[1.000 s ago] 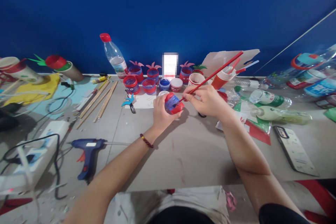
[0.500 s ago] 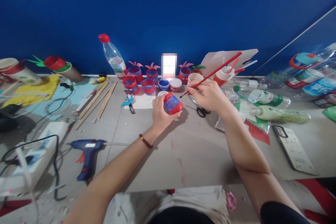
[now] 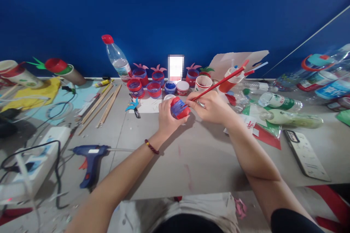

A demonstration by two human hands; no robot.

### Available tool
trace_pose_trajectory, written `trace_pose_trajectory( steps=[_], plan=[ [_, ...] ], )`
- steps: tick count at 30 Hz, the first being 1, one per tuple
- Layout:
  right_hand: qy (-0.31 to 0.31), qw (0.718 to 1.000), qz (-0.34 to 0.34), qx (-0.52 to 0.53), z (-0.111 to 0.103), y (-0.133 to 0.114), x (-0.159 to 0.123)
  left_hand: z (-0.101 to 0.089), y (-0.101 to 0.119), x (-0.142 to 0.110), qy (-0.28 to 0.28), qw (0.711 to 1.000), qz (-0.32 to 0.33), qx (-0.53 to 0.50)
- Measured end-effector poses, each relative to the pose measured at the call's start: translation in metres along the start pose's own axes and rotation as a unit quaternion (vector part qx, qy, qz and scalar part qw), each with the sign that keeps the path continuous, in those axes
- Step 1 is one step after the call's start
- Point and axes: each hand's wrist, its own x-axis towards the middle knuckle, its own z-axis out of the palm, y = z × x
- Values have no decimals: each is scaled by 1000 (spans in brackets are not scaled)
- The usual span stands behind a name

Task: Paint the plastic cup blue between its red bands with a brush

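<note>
the left hand (image 3: 168,118) is curling round the pot (image 3: 179,108), holding it tilted above the table (image 3: 164,167); its mouth is hiding from view. the right hand (image 3: 209,107) is pinching the brush (image 3: 222,81), which is slanting up, away and rightward, its tip blurring against the pot. beyond, a pale panel (image 3: 176,68) is showing pixelated.

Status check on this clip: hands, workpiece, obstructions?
Left hand gripping red-and-blue painted cup. Right hand holding red paintbrush, tip at cup's painted side. Nothing visible between brush and cup; glue gun lies well left.
</note>
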Motion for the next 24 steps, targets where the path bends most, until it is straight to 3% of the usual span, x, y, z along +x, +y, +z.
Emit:
trace_pose_trajectory(
  steps=[6, 12, 24],
  plan=[
    [-26, 998, -39, 43, 5, -4, 0, -2, 3, 1, -17, 1000, -15, -12],
    [-3, 999, -20, 37, 8, -1, 4, 0, 0, 0, 4, 1000, 20, -9],
    [39, 999, 1, 5, -4, 21, 5, -3, 3, 1, -9, 1000, -12, -10]
  ],
)
